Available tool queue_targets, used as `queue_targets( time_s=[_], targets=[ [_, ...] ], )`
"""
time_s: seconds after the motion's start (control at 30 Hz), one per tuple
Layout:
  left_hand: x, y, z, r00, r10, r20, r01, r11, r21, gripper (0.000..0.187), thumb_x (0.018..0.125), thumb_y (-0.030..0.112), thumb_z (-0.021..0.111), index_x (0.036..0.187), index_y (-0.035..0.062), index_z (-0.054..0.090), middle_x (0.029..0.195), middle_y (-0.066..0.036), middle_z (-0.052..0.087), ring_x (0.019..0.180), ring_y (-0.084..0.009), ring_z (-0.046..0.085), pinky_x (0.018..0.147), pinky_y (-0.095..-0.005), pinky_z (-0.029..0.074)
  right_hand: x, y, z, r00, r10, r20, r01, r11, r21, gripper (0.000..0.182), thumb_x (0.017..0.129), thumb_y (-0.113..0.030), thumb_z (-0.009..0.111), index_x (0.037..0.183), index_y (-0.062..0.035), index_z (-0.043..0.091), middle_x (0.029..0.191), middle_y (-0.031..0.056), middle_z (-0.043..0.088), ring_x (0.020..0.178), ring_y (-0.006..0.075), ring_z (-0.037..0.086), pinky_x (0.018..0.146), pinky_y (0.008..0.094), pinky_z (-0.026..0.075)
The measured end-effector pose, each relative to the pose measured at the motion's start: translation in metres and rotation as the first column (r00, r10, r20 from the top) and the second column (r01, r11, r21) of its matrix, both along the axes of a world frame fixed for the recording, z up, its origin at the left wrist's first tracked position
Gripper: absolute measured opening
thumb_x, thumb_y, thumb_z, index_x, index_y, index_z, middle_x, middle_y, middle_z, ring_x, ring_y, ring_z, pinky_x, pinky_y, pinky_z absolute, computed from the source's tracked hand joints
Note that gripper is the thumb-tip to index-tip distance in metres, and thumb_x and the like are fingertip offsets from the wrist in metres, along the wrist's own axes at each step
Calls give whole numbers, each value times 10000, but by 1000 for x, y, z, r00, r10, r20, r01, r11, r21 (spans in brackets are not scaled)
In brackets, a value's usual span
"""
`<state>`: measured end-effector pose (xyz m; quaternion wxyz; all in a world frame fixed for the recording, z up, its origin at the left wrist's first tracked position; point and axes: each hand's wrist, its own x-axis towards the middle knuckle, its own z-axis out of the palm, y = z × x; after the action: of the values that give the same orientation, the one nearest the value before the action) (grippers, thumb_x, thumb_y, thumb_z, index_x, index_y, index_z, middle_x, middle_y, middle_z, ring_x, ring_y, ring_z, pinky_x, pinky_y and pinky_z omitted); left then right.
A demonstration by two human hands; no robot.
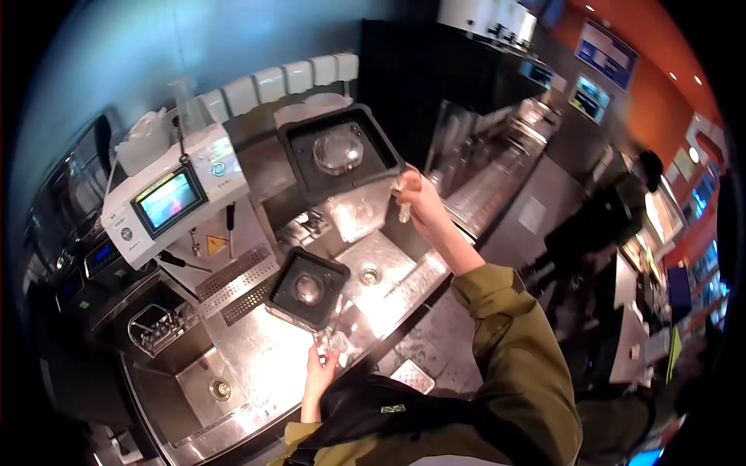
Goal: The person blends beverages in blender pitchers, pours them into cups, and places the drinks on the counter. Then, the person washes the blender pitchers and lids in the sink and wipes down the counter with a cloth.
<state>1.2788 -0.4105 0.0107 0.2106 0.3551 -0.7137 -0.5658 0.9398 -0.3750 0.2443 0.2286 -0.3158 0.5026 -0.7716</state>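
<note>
My right hand point(420, 200) is closed around the clear handle of what looks like a blender jar. Its square black lid point(301, 172) has a round clear cap point(338, 151) in the middle. This lid appears larger, closer to the camera, above the sink's far side. Lower down, my left hand point(318, 370) grips the clear handle point(336, 342) of a second similar jar. That one's black lid point(281, 290) also carries a clear cap point(308, 290), and it is over the metal counter. The lids hide most of both jar bodies.
A white machine with a screen point(168, 201) stands at the left above perforated drip trays point(233, 279). Sink basins point(203, 388) lie at lower left and under the jars. White dispensers point(268, 84) line the back wall. A person in dark clothes point(598, 210) is at the right.
</note>
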Motion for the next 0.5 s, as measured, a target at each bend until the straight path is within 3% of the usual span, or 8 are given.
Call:
queue_targets(
  time_s=[0.07,0.1,0.13,0.27,0.37,0.4,0.43,0.5],
  targets=[
    [-5,-3,-5,998,51,-38,-49,998,40,337,803,176,597,1054,-17,481,942,-167,545,769,-228,565,658,-328,464,-34,-67,0,994,109,1,-109,992,-59,290,562,135,490,782,-53,469,687,-26,457,643,86,445,581,209,358],
    [-5,-3,-8,998,63,-10,-63,998,22,335,804,172,597,1053,-19,482,943,-167,543,764,-227,567,657,-324,465,-42,-96,2,988,151,10,-150,986,-77,251,583,121,486,758,-55,448,680,-26,440,611,93,429,572,214,350],
    [-4,-2,-7,997,76,19,-76,997,1,332,804,169,596,1052,-21,482,944,-167,540,759,-225,569,657,-320,465,-54,-123,-5,970,229,83,-221,970,-101,277,524,135,473,730,-50,494,712,-11,505,697,106,467,639,217,350],
    [-13,9,13,974,208,90,-207,978,-16,345,784,169,610,1079,22,508,949,-121,581,789,-200,565,688,-319,451,-80,-230,-29,936,343,75,-336,937,-91,235,539,120,465,687,-63,465,695,-2,494,675,122,464,613,228,347],
    [-20,16,13,950,307,57,-305,952,-40,335,773,148,614,1059,10,509,925,-138,572,754,-222,568,678,-326,456,-87,-292,-47,919,394,-18,-394,917,-57,224,552,111,456,701,-55,480,694,9,495,647,129,471,577,240,354],
    [-22,17,13,944,328,47,-325,944,-53,340,768,134,614,1058,-2,502,920,-149,563,734,-235,572,665,-326,461,-89,-314,-54,950,311,-5,-311,950,14,207,564,101,451,705,-46,486,676,13,488,623,135,473,553,248,362],
    [-22,20,13,938,344,44,-341,938,-62,345,763,121,614,1058,-14,496,915,-160,554,714,-248,576,653,-326,466,-77,-324,-46,942,324,92,-311,941,-137,196,575,91,452,707,-48,491,676,20,492,633,130,471,565,243,365],
    [-28,25,15,904,421,68,-412,904,-115,318,764,107,606,1047,3,504,892,-159,563,704,-260,584,648,-334,465,-78,-350,-52,941,332,70,-320,937,-142,173,593,67,464,718,-46,502,679,28,509,633,134,467,571,259,371]
  ],
)
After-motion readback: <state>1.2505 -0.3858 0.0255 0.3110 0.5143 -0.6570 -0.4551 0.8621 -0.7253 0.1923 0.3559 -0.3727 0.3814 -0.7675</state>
